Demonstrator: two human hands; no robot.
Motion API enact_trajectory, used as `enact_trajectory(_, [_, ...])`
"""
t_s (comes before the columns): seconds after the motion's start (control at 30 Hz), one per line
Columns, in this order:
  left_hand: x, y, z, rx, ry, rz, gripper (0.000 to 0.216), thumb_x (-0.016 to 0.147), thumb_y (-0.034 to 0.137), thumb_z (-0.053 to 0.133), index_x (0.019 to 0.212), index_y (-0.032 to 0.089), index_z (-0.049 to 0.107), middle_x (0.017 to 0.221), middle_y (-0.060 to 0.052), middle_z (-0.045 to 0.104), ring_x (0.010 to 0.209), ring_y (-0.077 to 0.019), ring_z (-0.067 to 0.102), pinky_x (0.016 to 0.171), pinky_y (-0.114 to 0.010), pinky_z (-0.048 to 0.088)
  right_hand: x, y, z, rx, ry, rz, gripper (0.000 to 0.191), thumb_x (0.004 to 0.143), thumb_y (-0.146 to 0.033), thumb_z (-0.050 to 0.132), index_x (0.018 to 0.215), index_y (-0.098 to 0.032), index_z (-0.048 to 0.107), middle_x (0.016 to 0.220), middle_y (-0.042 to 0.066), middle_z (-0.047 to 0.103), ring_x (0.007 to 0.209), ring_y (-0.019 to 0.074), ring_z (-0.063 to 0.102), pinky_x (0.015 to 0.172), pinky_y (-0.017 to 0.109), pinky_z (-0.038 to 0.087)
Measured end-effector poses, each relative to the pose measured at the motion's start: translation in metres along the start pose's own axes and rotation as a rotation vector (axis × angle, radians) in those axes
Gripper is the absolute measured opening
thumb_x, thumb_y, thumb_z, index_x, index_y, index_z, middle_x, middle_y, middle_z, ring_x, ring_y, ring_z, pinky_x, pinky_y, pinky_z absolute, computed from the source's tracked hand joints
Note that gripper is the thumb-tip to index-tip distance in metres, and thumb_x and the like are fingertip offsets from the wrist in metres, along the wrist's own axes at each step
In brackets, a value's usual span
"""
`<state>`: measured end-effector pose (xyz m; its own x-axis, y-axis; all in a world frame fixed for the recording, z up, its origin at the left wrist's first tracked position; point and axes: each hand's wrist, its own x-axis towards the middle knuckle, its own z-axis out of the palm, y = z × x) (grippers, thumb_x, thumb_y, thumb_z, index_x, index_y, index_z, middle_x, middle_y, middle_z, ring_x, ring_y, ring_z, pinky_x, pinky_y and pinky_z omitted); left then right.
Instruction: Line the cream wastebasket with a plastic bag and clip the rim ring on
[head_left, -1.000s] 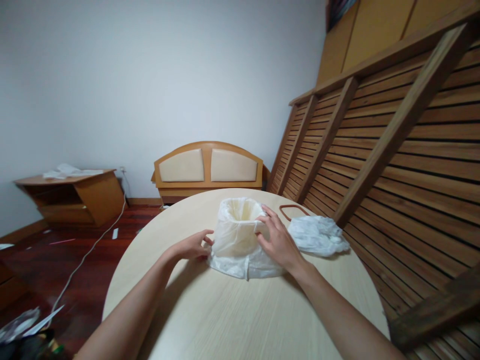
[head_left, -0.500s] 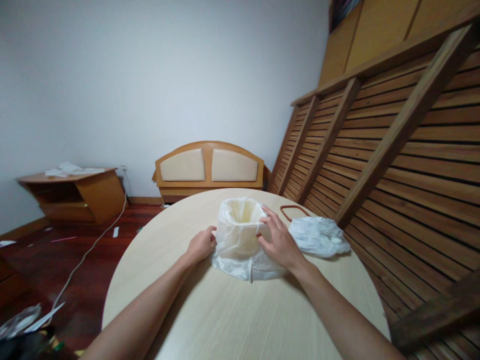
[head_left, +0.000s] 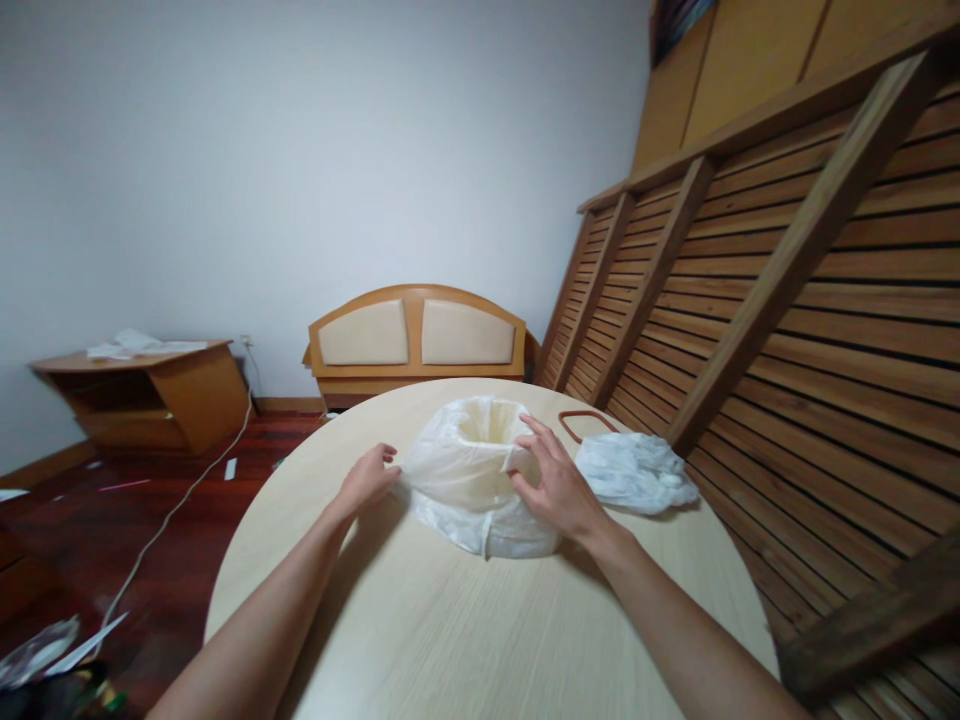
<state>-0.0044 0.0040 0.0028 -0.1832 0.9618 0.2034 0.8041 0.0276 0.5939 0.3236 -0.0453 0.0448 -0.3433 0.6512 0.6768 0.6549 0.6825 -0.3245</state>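
A small cream bin (head_left: 484, 430) stands on the round light-wood table (head_left: 465, 620), lined with a thin translucent white plastic bag (head_left: 457, 480) that drapes over its rim and down its sides. My left hand (head_left: 367, 478) pinches the bag's left side and holds it stretched out away from the bin. My right hand (head_left: 553, 485) rests against the right side of the bin, fingers curled on the bag near the rim.
A crumpled white plastic bag (head_left: 634, 470) and a brown ring (head_left: 585, 422) lie on the table to the right. Slatted wooden bed frames (head_left: 787, 300) lean right beside the table. A headboard (head_left: 416, 335) and low cabinet (head_left: 142, 395) stand by the far wall.
My left hand has gripped the bag's left side and pulled it outward to the left, stretching the plastic. My right hand has stayed on the bin's right side.
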Motion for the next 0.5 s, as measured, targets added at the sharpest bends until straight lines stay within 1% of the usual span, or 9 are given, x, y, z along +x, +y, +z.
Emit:
enact_trajectory(0.07, [-0.004,0.014,0.001,-0.067,0.069,0.089,0.047,0.084,0.022,0.054,0.13,0.013,0.053,0.135,-0.016,0.06,0.114,-0.0252,0.063,0.096,-0.037,0.05,0.0,0.0,0.0,0.011,-0.001,0.005,0.037,0.084,-0.027,0.062,0.12,-0.021,0.054,0.152,0.014,0.041,0.142,0.0285,0.039,0.116,0.05,0.035])
enact_trajectory(0.13, [-0.013,0.032,0.004,-0.161,0.1,0.203,0.059,0.091,0.034,0.05,0.146,0.017,0.037,0.152,-0.014,0.044,0.13,-0.0237,0.053,0.102,-0.037,0.049,0.001,0.0,-0.002,0.011,0.002,0.015,0.039,0.086,-0.034,0.062,0.123,-0.022,0.055,0.149,0.013,0.044,0.14,0.0284,0.042,0.115,0.051,0.036])
enact_trajectory(0.17, [-0.019,0.041,0.006,-0.307,0.096,0.306,0.065,0.092,0.039,0.051,0.15,0.017,0.03,0.157,-0.015,0.036,0.136,-0.0256,0.048,0.103,-0.039,0.048,0.001,-0.001,-0.003,0.004,0.004,0.018,0.039,0.087,-0.037,0.062,0.123,-0.022,0.056,0.147,0.013,0.047,0.138,0.0284,0.044,0.115,0.051,0.037])
enact_trajectory(0.23, [-0.033,0.058,0.013,-0.516,0.001,0.441,0.074,0.093,0.045,0.052,0.155,0.022,0.019,0.163,-0.014,0.025,0.143,-0.0281,0.04,0.109,-0.045,0.044,0.002,-0.004,-0.005,-0.016,0.007,0.012,0.039,0.088,-0.041,0.062,0.123,-0.023,0.057,0.144,0.012,0.051,0.135,0.0289,0.047,0.113,0.052,0.039])
enact_trajectory(0.3, [-0.045,0.07,0.022,-0.576,-0.109,0.502,0.08,0.093,0.047,0.054,0.157,0.023,0.013,0.164,-0.013,0.022,0.147,-0.0273,0.033,0.119,-0.047,0.032,0.002,-0.005,-0.008,-0.014,0.018,-0.002,0.042,0.088,-0.043,0.062,0.125,-0.024,0.057,0.142,0.011,0.053,0.134,0.0296,0.048,0.112,0.051,0.04])
enact_trajectory(0.33, [-0.05,0.074,0.026,-0.592,-0.135,0.517,0.082,0.093,0.047,0.055,0.157,0.022,0.011,0.164,-0.013,0.021,0.149,-0.0266,0.03,0.121,-0.046,0.027,0.003,-0.004,-0.009,0.006,0.031,0.003,0.043,0.088,-0.043,0.061,0.127,-0.024,0.056,0.141,0.011,0.053,0.133,0.0296,0.049,0.111,0.05,0.041])
enact_trajectory(0.37, [-0.054,0.077,0.03,-0.608,-0.167,0.524,0.083,0.093,0.047,0.055,0.158,0.021,0.01,0.164,-0.014,0.023,0.149,-0.0261,0.029,0.122,-0.045,0.025,0.003,-0.002,-0.009,0.038,0.046,0.024,0.045,0.089,-0.044,0.059,0.129,-0.024,0.055,0.141,0.012,0.054,0.131,0.0294,0.051,0.108,0.049,0.044])
enact_trajectory(0.43, [-0.057,0.078,0.035,-0.637,-0.226,0.494,0.086,0.093,0.047,0.056,0.158,0.019,0.006,0.161,-0.017,0.029,0.145,-0.0277,0.037,0.119,-0.047,0.031,0.003,0.005,-0.009,0.117,0.088,0.11,0.047,0.093,-0.046,0.053,0.134,-0.023,0.051,0.139,0.013,0.054,0.121,0.0281,0.058,0.102,0.046,0.049])
enact_trajectory(0.5, [-0.056,0.076,0.034,-0.639,-0.241,0.429,0.09,0.092,0.049,0.056,0.158,0.018,0.003,0.159,-0.021,0.031,0.137,-0.0307,0.048,0.113,-0.051,0.038,0.002,0.015,-0.006,0.187,0.118,0.21,0.053,0.095,-0.051,0.048,0.14,-0.022,0.044,0.142,0.015,0.051,0.119,0.028,0.059,0.102,0.048,0.049])
